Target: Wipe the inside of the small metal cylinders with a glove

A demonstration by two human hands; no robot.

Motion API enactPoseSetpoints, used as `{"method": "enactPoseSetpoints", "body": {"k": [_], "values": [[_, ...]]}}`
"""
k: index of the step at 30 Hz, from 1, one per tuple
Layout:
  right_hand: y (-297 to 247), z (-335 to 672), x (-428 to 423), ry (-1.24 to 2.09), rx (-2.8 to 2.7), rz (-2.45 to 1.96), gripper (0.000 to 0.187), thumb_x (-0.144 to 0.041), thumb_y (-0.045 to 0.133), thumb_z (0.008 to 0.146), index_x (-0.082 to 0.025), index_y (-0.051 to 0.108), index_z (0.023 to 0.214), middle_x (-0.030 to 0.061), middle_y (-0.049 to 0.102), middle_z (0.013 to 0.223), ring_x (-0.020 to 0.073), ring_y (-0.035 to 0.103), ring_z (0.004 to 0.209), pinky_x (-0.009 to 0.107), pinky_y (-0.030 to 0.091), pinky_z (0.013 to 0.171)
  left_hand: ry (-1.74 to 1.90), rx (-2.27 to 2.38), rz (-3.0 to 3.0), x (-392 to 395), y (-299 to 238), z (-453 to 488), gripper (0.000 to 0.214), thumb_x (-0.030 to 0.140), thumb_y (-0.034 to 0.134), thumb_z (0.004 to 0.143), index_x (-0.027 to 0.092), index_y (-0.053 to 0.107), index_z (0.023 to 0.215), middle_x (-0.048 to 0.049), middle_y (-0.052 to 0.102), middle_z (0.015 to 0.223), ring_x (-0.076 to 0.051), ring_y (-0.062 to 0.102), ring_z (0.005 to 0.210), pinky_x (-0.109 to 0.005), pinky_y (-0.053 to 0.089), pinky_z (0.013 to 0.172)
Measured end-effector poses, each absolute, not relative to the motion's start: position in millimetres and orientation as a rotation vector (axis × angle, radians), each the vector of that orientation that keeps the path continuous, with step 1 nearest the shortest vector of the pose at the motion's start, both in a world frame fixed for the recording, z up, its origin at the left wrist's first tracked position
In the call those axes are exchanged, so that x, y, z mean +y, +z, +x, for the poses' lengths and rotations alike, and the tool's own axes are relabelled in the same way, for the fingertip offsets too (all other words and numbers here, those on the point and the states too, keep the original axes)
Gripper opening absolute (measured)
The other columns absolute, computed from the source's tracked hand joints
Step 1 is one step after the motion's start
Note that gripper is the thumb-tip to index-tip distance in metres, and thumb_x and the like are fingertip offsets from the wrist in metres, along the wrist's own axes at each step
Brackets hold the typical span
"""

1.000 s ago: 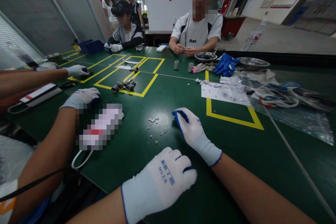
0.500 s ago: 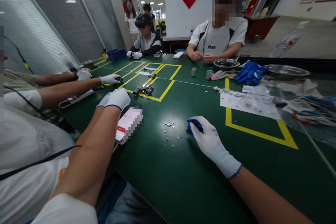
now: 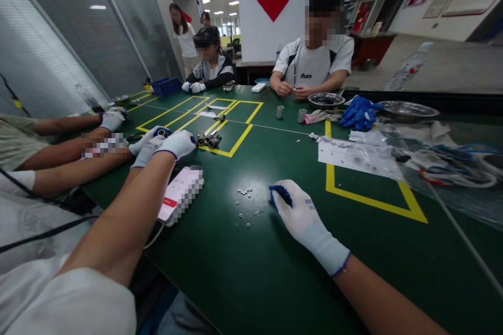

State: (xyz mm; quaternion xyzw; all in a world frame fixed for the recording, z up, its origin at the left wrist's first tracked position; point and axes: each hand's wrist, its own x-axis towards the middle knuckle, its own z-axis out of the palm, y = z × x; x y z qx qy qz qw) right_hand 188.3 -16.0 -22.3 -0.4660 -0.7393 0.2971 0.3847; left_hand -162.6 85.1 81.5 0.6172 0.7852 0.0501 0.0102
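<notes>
My left hand point(image 3: 176, 144), in a white glove with blue fingertips, is curled on the far left side, back of the hand toward me. Its finger undersides are hidden, so what it may hold does not show. Close beside it, a co-worker's gloved hands point(image 3: 146, 151) hold a metal ring point(image 3: 161, 133). Several metal fittings point(image 3: 209, 140) lie just beyond my left hand. My right hand point(image 3: 301, 214), gloved alike, rests on the green table with its fingers loosely bent and apart from the thumb; nothing shows between them. Several tiny metal rings point(image 3: 244, 192) lie to its left.
A phone point(image 3: 178, 193) lies by my left forearm. Yellow tape point(image 3: 373, 207) marks the table point(image 3: 251, 282). At the right are white paper point(image 3: 349, 159), blue gloves point(image 3: 358, 112) and metal bowls point(image 3: 408, 110). Two grey cylinders point(image 3: 280, 111) stand farther back; co-workers sit around.
The view has turned slightly, shifting the table's things left. The co-worker's farther hand has drawn back close to my left hand, and the ring now shows. My right hand keeps its pose.
</notes>
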Motion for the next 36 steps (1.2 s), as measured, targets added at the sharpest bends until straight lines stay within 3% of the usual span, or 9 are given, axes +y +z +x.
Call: {"method": "enactPoseSetpoints", "body": {"k": [9, 25, 30, 33, 36], "values": [[-24.1, 185.4, -17.8, 0.739, -1.87, -1.171, 0.019, -0.033, 0.05, 0.099, -0.021, 0.066, 0.098, 0.0122, 0.073, 0.098, 0.0288, 0.073, 0.093, 0.046, 0.061, 0.088, -0.089, 2.546, 1.698, 138.1, 52.9, -115.4, 0.042, 0.046, 0.068, 0.103, 0.016, 0.066, 0.132, -0.0129, 0.068, 0.134, -0.028, 0.068, 0.118, -0.051, 0.058, 0.101], [-24.8, 183.7, -17.6, 0.701, -1.866, -1.147, 0.016, -0.029, 0.054, 0.1, -0.021, 0.067, 0.096, 0.0106, 0.073, 0.096, 0.0272, 0.073, 0.092, 0.044, 0.062, 0.087, -0.113, 2.517, 1.688, 115.4, 65.0, -88.8, 0.037, 0.039, 0.069, 0.102, 0.017, 0.066, 0.132, -0.0116, 0.068, 0.133, -0.027, 0.069, 0.115, -0.048, 0.061, 0.097], [-29.2, 185.1, -16.8, 0.69, -1.799, -1.194, 0.027, -0.037, 0.054, 0.1, -0.019, 0.067, 0.116, 0.0152, 0.074, 0.114, 0.0307, 0.074, 0.105, 0.051, 0.062, 0.095, 0.006, 2.412, 1.904, 77.5, 81.1, -46.6, 0.037, 0.035, 0.064, 0.105, 0.013, 0.063, 0.135, -0.0148, 0.069, 0.132, -0.029, 0.069, 0.119, -0.051, 0.057, 0.103], [-35.7, 185.7, -16.5, 0.456, -1.757, -1.162, 0.043, -0.043, 0.059, 0.098, -0.017, 0.061, 0.132, 0.0199, 0.069, 0.131, 0.036, 0.068, 0.122, 0.059, 0.057, 0.106, 0.131, 2.217, 2.102, 40.2, 82.0, -10.9, 0.036, 0.028, 0.062, 0.103, 0.012, 0.062, 0.135, -0.0204, 0.07, 0.129, -0.034, 0.068, 0.122, -0.045, 0.054, 0.104], [-41.0, 185.6, -18.7, 0.23, -1.761, -1.123, 0.052, -0.041, 0.065, 0.092, -0.018, 0.057, 0.138, 0.0202, 0.067, 0.135, 0.0396, 0.065, 0.128, 0.063, 0.053, 0.109, 0.235, 1.936, 2.26, 1.5, 73.2, 16.0, 0.031, 0.03, 0.071, 0.097, 0.023, 0.067, 0.127, -0.0096, 0.07, 0.13, -0.026, 0.07, 0.115, -0.035, 0.056, 0.098]]}}
